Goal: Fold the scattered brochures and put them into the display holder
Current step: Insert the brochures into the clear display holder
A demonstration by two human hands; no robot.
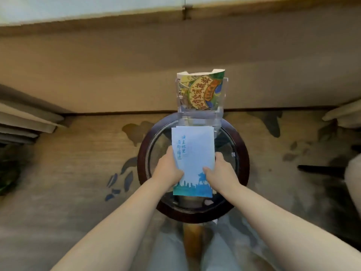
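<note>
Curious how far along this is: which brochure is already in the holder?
The green and yellow brochure stands in the clear holder; left hand and right hand hold the pale blue brochure.

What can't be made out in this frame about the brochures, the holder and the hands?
- Head view: the blue brochure hides the fingers of the left hand and right hand beneath it.
- Head view: the colourful brochure covers anything behind it in the display holder.
- Head view: the brochures' print is too blurred to read.
</note>
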